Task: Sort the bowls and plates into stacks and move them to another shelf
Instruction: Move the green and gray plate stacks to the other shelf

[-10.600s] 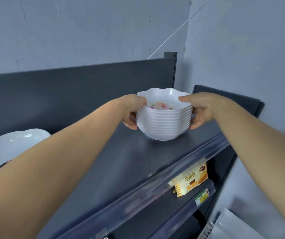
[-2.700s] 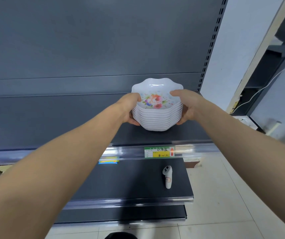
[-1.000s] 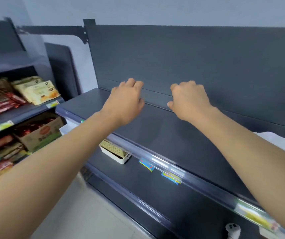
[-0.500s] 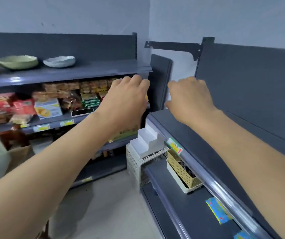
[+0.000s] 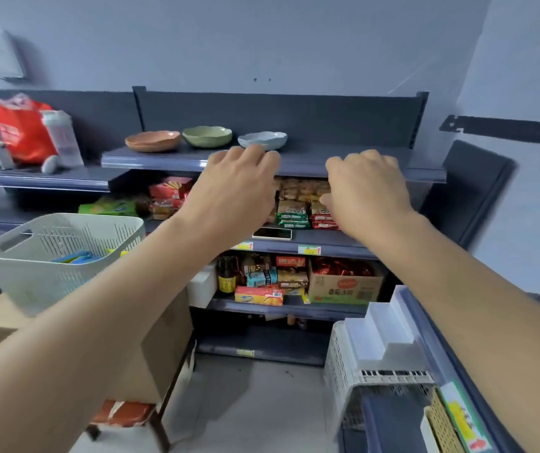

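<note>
At far left a red bag (image 5: 16,129) sits on a shelf above a grey basket (image 5: 56,253). On the top shelf (image 5: 343,161) three dishes stand in a row, close together but apart: an orange plate (image 5: 153,141), a green bowl (image 5: 207,136) and a pale blue bowl (image 5: 262,139). The left hand (image 5: 232,194) hovers just in front of the blue bowl, empty, fingers loosely bent. The right hand (image 5: 365,191) hangs beside it, equally empty and relaxed.
</note>
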`<action>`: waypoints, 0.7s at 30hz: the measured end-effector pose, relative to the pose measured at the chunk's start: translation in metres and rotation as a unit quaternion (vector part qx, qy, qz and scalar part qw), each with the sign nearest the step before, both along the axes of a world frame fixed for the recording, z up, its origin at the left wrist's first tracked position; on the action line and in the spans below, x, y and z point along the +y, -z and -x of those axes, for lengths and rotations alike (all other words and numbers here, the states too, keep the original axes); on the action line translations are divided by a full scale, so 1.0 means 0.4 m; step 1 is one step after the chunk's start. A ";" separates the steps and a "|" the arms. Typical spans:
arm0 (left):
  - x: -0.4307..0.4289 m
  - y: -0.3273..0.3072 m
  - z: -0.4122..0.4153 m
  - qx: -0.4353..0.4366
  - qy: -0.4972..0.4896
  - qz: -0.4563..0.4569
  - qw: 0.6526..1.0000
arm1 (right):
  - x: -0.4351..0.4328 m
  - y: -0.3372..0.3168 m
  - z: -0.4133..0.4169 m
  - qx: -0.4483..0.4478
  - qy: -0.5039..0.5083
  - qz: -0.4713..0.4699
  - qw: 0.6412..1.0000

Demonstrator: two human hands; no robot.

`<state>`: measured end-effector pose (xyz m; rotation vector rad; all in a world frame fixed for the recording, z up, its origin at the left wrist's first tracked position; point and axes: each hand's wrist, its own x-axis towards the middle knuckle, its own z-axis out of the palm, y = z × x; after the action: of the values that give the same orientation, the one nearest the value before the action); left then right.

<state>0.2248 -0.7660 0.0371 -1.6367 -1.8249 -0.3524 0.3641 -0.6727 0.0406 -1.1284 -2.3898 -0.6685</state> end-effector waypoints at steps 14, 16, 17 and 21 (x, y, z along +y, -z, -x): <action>0.248 0.014 0.304 -0.030 -0.053 -0.013 0.998 | 0.297 0.014 0.301 -0.006 -0.023 0.002 1.000; 0.296 0.012 0.370 -0.032 -0.052 -0.013 0.998 | 0.345 0.011 0.367 -0.007 -0.016 0.002 1.000; 0.320 0.010 0.402 -0.035 -0.049 -0.010 0.998 | 0.367 0.008 0.397 -0.006 -0.013 0.001 1.000; 0.419 0.007 0.515 -0.040 -0.034 0.000 0.999 | 0.460 -0.002 0.495 0.018 -0.015 -0.020 1.000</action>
<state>0.0190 -0.5983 0.0343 -1.5763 -1.9362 -0.3922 0.1661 -0.4887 0.0414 -1.0781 -2.3471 -0.6766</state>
